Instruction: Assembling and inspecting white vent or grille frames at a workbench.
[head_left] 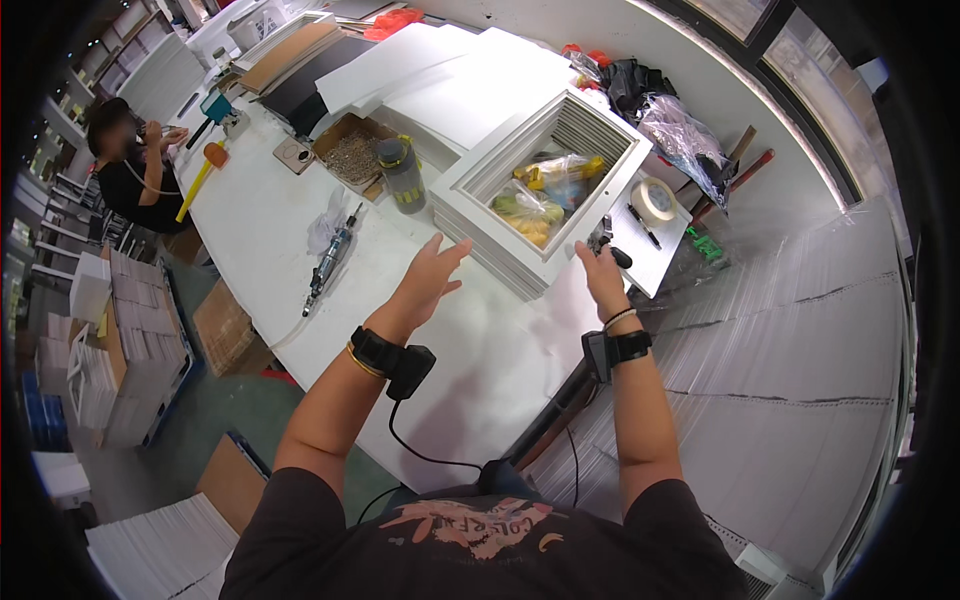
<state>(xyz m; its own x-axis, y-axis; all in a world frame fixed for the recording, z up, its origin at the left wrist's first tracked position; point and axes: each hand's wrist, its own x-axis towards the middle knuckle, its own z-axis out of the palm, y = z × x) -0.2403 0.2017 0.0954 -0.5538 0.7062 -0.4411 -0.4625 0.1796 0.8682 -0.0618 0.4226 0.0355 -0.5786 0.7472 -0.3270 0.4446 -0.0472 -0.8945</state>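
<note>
Head view | left hand (432, 275), right hand (603, 275): fingers apart, contact unclear | white frame stack (488, 240) just beyond both, on white table (270, 260) | green floor (235, 385), piled boards (140, 320) left; person (140, 185) at table's far-left side

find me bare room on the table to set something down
Free: the table between the white frames and its near edge, also between the slim tool and left edge. Crowded: bottle beside box; tape roll beside marker.
</note>
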